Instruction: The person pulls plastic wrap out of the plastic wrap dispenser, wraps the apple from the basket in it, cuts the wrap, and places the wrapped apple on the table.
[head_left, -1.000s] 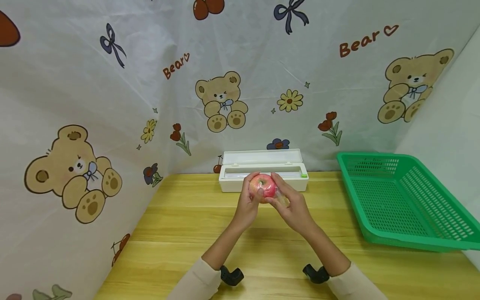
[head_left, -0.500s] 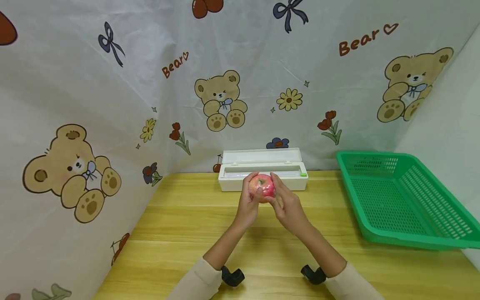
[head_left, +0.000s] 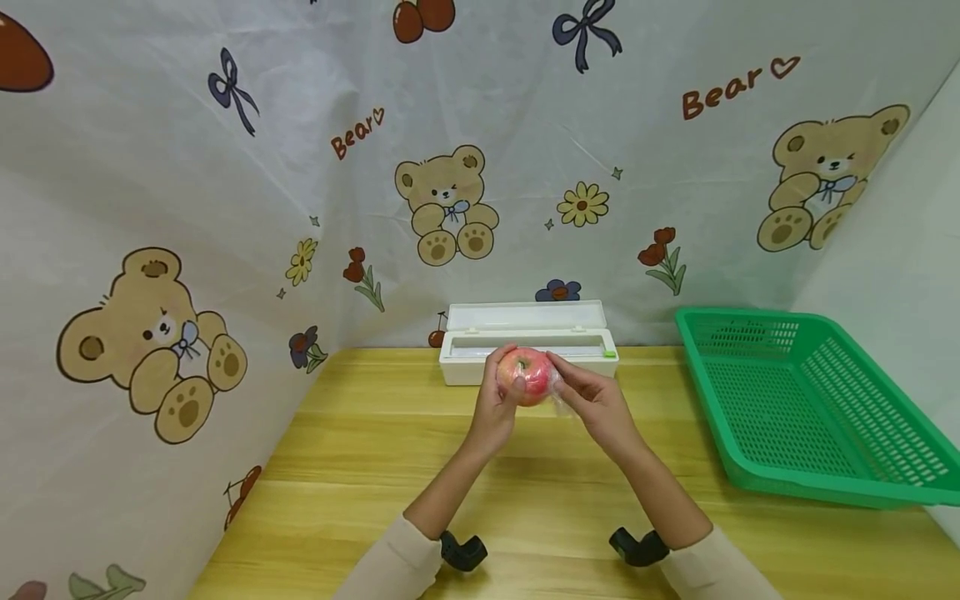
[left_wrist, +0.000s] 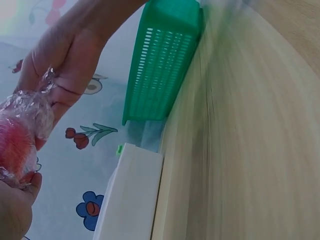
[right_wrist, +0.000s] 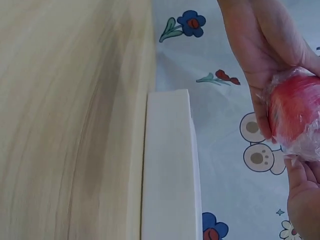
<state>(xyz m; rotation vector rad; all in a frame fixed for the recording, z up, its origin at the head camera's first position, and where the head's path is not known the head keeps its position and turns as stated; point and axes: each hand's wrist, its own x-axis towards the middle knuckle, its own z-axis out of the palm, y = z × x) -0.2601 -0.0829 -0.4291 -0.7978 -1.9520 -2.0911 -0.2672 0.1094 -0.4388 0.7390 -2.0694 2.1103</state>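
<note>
A red apple point(head_left: 529, 375) is held above the table in front of the white box, with clear plastic wrap point(left_wrist: 31, 107) around it. My left hand point(head_left: 496, 408) grips the apple from its left side, thumb on the near face. On the other side, my right hand point(head_left: 600, 412) pinches a loose, bunched end of the wrap beside the apple. The right wrist view shows the wrapped apple point(right_wrist: 295, 107) resting in the left hand point(right_wrist: 262, 55), the right hand point(right_wrist: 304, 200) at the wrap below it.
Behind the hands, a white lidded box point(head_left: 459, 372) stands with its lid up and a green piece point(head_left: 609, 354) at its right end. A green plastic basket point(head_left: 738, 471) sits at the table's right. A bear-printed cloth point(head_left: 510, 100) hangs behind the wooden table point(head_left: 375, 467).
My right hand has drawn slightly to the right, away from the apple, and a loose end of wrap shows between them. My left hand keeps its grip on the apple.
</note>
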